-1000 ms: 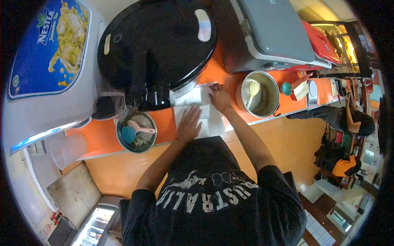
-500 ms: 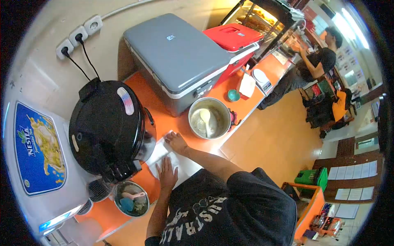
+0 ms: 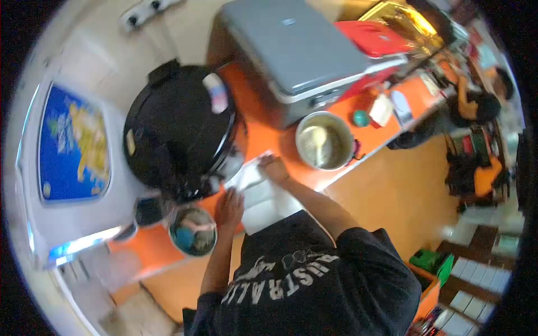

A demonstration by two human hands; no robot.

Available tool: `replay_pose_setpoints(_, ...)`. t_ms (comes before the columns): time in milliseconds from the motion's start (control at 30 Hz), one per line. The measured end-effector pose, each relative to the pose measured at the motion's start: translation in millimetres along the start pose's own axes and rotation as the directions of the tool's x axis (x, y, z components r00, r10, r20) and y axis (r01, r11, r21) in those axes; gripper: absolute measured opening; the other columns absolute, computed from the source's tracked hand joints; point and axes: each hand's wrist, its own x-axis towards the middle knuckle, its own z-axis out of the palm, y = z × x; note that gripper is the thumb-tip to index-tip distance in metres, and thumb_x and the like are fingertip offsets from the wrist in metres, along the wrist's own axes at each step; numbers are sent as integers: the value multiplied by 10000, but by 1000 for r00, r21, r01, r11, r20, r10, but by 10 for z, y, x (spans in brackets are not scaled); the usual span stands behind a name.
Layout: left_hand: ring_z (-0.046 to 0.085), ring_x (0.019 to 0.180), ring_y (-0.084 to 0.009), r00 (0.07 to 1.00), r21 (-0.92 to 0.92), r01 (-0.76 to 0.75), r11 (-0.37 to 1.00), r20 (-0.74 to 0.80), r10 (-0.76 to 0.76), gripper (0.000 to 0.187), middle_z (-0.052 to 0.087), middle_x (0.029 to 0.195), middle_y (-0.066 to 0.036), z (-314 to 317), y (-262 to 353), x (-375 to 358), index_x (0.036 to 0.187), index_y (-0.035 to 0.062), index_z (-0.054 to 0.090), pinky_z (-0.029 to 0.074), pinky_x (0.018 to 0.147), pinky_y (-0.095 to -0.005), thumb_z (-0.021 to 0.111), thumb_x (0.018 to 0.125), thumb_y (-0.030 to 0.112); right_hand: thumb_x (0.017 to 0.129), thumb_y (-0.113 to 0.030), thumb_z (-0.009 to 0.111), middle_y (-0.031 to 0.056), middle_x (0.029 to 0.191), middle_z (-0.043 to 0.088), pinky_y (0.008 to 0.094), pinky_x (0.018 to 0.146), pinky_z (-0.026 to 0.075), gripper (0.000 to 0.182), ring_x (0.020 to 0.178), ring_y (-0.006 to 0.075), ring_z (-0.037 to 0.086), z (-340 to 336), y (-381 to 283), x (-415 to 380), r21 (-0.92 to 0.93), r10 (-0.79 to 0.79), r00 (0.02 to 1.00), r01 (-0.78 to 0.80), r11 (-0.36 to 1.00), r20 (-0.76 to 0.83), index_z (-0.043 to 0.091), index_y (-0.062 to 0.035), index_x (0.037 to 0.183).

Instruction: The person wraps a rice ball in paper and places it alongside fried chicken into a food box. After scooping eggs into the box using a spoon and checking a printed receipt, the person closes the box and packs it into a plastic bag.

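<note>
A white paper sheet point(image 3: 259, 197) lies on the orange counter, its near end reaching past the counter edge toward my shirt. My left hand point(image 3: 228, 208) rests at the sheet's left edge, fingers extended, slightly blurred. At the far end, my right hand point(image 3: 273, 169) has its fingers curled down on the sheet's upper corner. Just beyond the hands stands a big black-lidded cooker point(image 3: 179, 126). A metal pot point(image 3: 325, 162) with a pale rice paddle point(image 3: 319, 140) in it is right of my right hand. Left of my left hand is a metal bowl point(image 3: 193, 251) holding pink and blue utensils.
A grey cooler box point(image 3: 291, 42) and a red cooler point(image 3: 375, 39) stand at the back. Toward the right are a green cup point(image 3: 361, 118), a white box point(image 3: 381, 109) and a scale point(image 3: 402, 107). A drink dispenser point(image 3: 120, 196) is at left; another person point(image 3: 471, 106) is at far right.
The view has swung, so the counter sits higher and further right. More of the sheet now shows toward my body. My right hand's fingers are more curled; my left hand is at the sheet's edge.
</note>
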Motion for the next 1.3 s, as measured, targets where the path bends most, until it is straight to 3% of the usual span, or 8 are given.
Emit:
replay_pose_setpoints(267, 628, 969, -374, 990, -164, 144, 976, 26, -141, 267, 652, 1054, -203, 146, -115, 277, 1114, -3, 617, 501, 844, -453, 513, 924, 153, 824, -197, 544, 34, 1173, 628, 432, 950, 393, 177, 1168, 228, 516, -382, -4, 42, 285, -8, 956, -79, 955, 292, 682, -119, 903)
replay_pose_setpoints(367, 628, 998, -372, 979, -197, 176, 964, 137, -151, 345, 625, 1137, -219, 220, -82, 430, 1180, -1, 581, 524, 827, -449, 487, 848, -9, 812, -174, 610, 36, 1140, 638, 407, 927, 416, 137, 1118, 234, 555, -580, 15, 73, 292, -107, 994, 92, 952, 36, 685, -123, 915)
replay_pose_setpoints(600, 599, 1069, -374, 965, -234, -257, 938, -116, 235, 493, 605, 1181, -233, 352, -70, 556, 1275, -17, 500, 485, 918, -433, 562, 786, -32, 765, -109, 642, 54, 1182, 628, 450, 973, 381, 222, 1158, 262, 545, -944, 52, 128, 432, -117, 972, 18, 902, 204, 642, -111, 987)
replay_pose_setpoints(767, 582, 1096, -352, 931, -447, 26, 894, 336, 141, 442, 603, 1152, -213, 382, -165, 669, 1198, 28, 587, 472, 941, -406, 605, 758, -12, 759, -73, 638, 101, 1071, 652, 405, 867, 477, 254, 988, 280, 623, -1018, 116, 251, 535, -62, 908, -187, 824, 414, 645, -102, 1011)
replay_pose_setpoints(1000, 615, 993, -361, 977, -417, -80, 906, 146, 153, 179, 630, 1039, -194, 307, -198, 543, 979, 33, 630, 493, 848, -437, 586, 805, 36, 794, -132, 640, 96, 1035, 658, 394, 818, 509, 145, 974, 270, 628, -895, 185, 177, 438, -113, 919, -70, 896, 378, 689, -106, 928)
replay_pose_setpoints(1100, 642, 900, -374, 948, -242, 21, 970, 313, 57, 139, 655, 936, -197, -54, -132, 592, 953, 50, 631, 503, 780, -461, 561, 833, 52, 812, -205, 650, 83, 1082, 661, 417, 879, 481, 216, 1036, 266, 614, -1091, 24, 165, 198, -156, 899, 80, 977, 410, 693, -131, 1010)
replay_pose_setpoints(1167, 655, 850, -381, 968, -233, 48, 971, 252, 12, 126, 665, 874, -199, -12, -148, 560, 937, 58, 630, 505, 729, -479, 532, 857, 62, 818, -233, 650, 74, 1084, 663, 439, 943, 429, 285, 1061, 276, 601, -1144, -115, 163, 322, -259, 964, 227, 919, 58, 684, -151, 1088)
replay_pose_setpoints(1300, 645, 886, -401, 980, -244, 38, 969, 196, 11, 134, 661, 912, -216, -88, -177, 454, 995, 84, 633, 505, 737, -485, 562, 886, 115, 822, -204, 624, 90, 1059, 673, 437, 954, 407, 287, 1030, 270, 616, -981, -322, 261, 493, -222, 919, 35, 869, 325, 680, -134, 1095)
